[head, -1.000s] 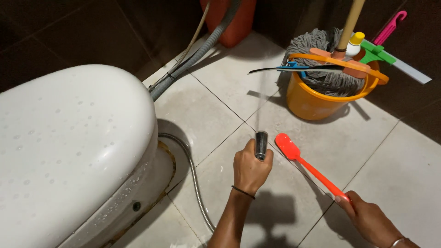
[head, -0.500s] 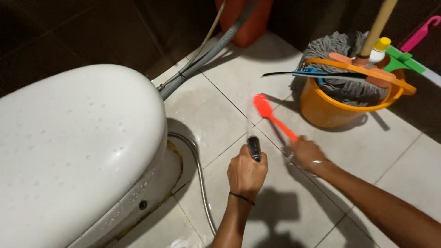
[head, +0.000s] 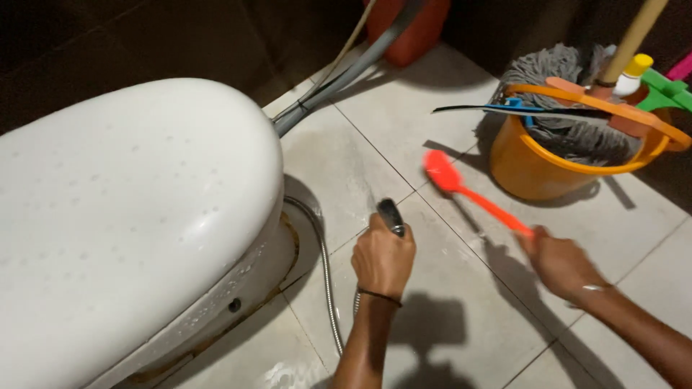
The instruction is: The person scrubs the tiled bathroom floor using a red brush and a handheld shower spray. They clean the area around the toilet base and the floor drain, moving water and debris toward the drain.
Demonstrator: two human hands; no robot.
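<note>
The left hand (head: pixel 383 258) sits near the centre of the view, its fingers wrapped tight around the handle of a dark spray nozzle (head: pixel 391 216), whose head pokes out of the fist towards 12 o'clock. A flexible metal hose (head: pixel 323 266) runs from below the hand and curves along the floor round the foot of the white toilet (head: pixel 130 216), which fills the 9 o'clock side; its closed lid is dotted with water drops.

At 3 o'clock from the left hand, the right hand (head: pixel 561 261) has its fingers closed on the end of the handle of an orange-red brush (head: pixel 468 193). The brush slants up towards 11 o'clock, its head just above or on the pale floor tiles (head: pixel 375 122); whether it touches cannot be told.

At 1 o'clock stands an orange bucket (head: pixel 533 169) with a grey mop (head: pixel 548 86) in it, a wooden handle rising out. A grey pipe (head: pixel 339 83) runs at 12 o'clock past the toilet to the dark wall.
</note>
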